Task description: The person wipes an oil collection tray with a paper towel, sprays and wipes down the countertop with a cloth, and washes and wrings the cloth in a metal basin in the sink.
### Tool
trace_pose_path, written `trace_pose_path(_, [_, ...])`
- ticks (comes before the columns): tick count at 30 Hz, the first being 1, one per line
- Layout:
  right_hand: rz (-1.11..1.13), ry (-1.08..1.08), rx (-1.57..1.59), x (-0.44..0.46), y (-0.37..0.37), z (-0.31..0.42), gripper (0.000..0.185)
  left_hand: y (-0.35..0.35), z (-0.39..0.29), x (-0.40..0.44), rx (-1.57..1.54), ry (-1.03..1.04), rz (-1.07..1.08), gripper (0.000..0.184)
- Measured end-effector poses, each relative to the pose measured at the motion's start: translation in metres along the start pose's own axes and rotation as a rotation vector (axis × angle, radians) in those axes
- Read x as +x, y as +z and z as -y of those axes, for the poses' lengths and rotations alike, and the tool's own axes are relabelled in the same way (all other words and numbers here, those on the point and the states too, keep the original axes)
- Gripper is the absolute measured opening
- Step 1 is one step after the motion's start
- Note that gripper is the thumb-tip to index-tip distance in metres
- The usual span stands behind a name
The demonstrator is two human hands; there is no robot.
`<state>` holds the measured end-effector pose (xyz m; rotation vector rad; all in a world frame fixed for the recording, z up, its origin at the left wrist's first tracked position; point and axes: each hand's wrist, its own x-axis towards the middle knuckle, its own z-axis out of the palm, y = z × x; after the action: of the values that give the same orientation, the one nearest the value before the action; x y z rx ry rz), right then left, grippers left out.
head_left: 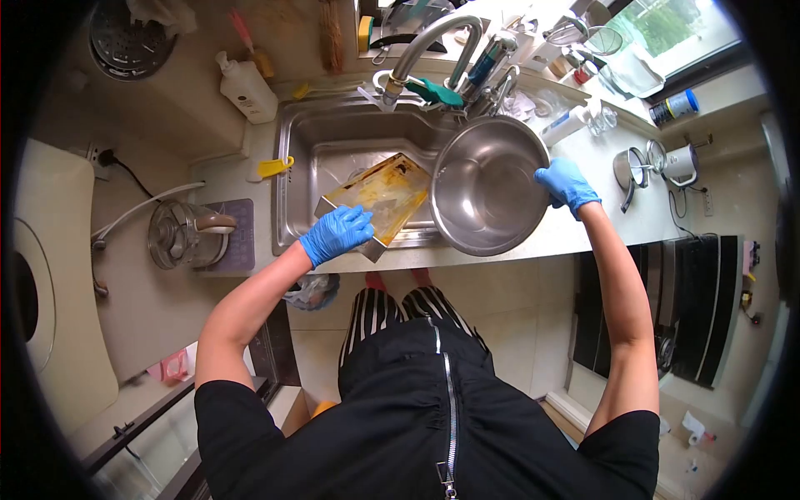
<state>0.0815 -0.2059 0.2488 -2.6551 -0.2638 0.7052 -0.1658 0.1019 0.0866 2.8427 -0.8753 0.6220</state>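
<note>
My left hand (337,235), in a blue glove, is closed on the near edge of a stained metal tray (387,196). The tray lies tilted over the sink (287,183), with yellow and brown residue on it. My right hand (568,185), also gloved in blue, grips the right rim of a large steel bowl (487,187). That bowl is tipped so its inside shows, over the sink's right side and the counter. The fingertips behind its rim are hidden.
Behind the sink rises a curved faucet (417,52) with a green cloth (435,92) beside it. A white bottle (248,90) and yellow scraper (272,167) are at the left. A glass kettle (179,233) stands further left, a small pot (631,171) at the right.
</note>
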Motion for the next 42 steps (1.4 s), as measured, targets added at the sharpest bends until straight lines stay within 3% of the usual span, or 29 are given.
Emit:
trace_pose_path(14, [-0.022, 0.052, -0.062, -0.001, 0.048, 0.013, 0.032, 0.046, 0.014, -0.036, -0.200, -0.093, -0.050, 0.014])
trace_pose_path(24, [0.083, 0.009, -0.083, -0.007, 0.047, 0.058, 0.030, 0.030, 0.028, -0.037, -0.159, -0.181, -0.117, 0.014])
trace_pose_path(32, [-0.011, -0.197, -0.464, -0.003, 0.039, 0.098, 0.034, 0.030, 0.033, -0.038, -0.204, -0.251, -0.034, 0.021])
trace_pose_path(42, [-0.051, -0.314, -0.570, -0.010, 0.041, 0.142, 0.031, 0.038, 0.032, -0.042, -0.130, -0.224, -0.076, 0.014])
